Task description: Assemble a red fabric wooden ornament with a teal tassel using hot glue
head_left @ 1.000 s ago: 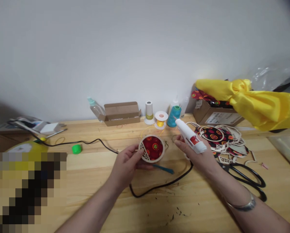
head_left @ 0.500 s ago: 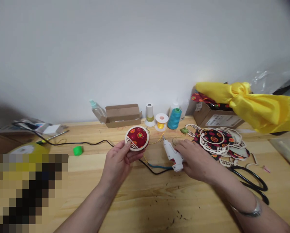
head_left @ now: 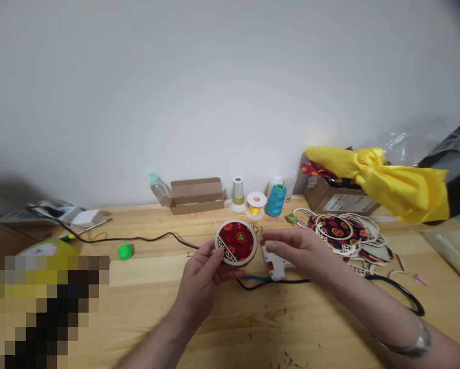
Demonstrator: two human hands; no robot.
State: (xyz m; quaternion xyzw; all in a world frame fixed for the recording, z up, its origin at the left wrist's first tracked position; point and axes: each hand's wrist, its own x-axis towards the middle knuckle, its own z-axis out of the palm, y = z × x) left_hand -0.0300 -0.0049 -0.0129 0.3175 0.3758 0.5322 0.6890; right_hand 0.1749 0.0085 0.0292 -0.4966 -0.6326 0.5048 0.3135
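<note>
My left hand (head_left: 204, 271) grips a round ornament (head_left: 240, 241), red patterned fabric framed by a pale wooden ring with cut-out lattice at its lower left. The thumb lies on the front, with the other fingers behind. To its right, my right hand (head_left: 295, 251) reaches toward the ornament, its thumb and fingertips slightly apart and nothing visible between them. Partly covered by that hand, a white glue gun (head_left: 278, 269) lies on the table. A yellow cord loop (head_left: 256, 225) shows at the ornament's upper right edge.
Thread spools, including a teal cone (head_left: 276, 201), stand along the wall beside an open cardboard box (head_left: 197, 197). Right of them lie pale lattice rings and fabric pieces (head_left: 337, 228), with black-handled scissors (head_left: 402, 289) nearer. A black cable (head_left: 145, 238) crosses the wooden table. Yellow cloth (head_left: 383, 169) tops a carton.
My right hand has come off the glue gun and moved left toward the ornament. My left hand has shifted the ornament right and slightly lower in view.
</note>
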